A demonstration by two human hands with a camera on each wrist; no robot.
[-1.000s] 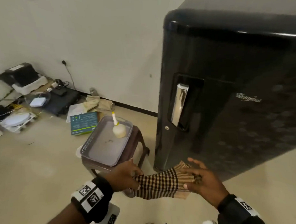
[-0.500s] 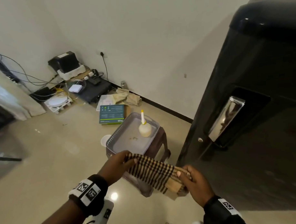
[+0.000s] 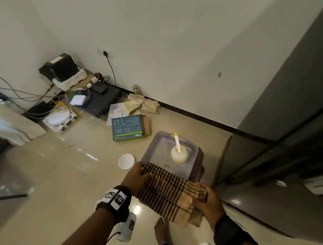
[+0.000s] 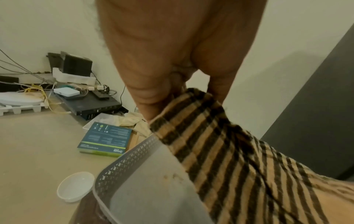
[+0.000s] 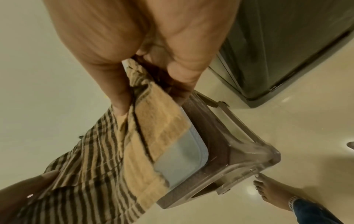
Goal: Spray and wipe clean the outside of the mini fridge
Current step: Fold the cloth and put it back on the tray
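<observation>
A folded brown-and-tan striped cloth is stretched between my two hands over the near edge of a grey tray. My left hand pinches its far left end. My right hand grips the tan end with thumb and curled fingers. A pale spray bottle with a white and yellow nozzle stands upright in the tray, beyond the cloth. The black mini fridge fills the right side, just right of the tray.
The tray sits on a brown plastic stool. A white bowl and a teal box lie on the floor to the left. Routers and cables crowd the wall corner. A bare foot stands below the cloth.
The view has swung left and down, away from the fridge door. Both hands have carried the cloth from in front of the fridge to above the tray on the stool.
</observation>
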